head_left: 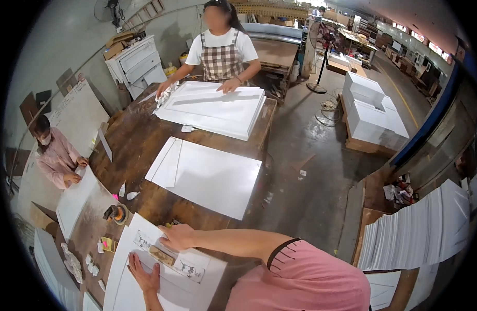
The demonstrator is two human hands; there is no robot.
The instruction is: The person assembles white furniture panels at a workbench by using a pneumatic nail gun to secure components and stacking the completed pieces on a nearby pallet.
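Note:
A white flat panel (124,264) lies in front of me at the near edge of the table. My left hand (145,274) rests flat on it, fingers spread, holding nothing. Just to the right, my right hand (179,237) reaches in over the panel's far edge, its fingertips apart and touching the surface; nothing shows in its grasp. Between the hands a small tan wooden-looking block (162,255) sits on a pale strip with dark printed pictures (192,270). A small yellow item beside my right hand is partly hidden by it.
An orange and black power sander (115,213) and small white bottles (122,189) stand on the brown table (129,150). Another white panel (212,173) lies beyond. One person handles stacked panels (212,106) across the table; another works at left. Panel stacks (420,228) stand at right.

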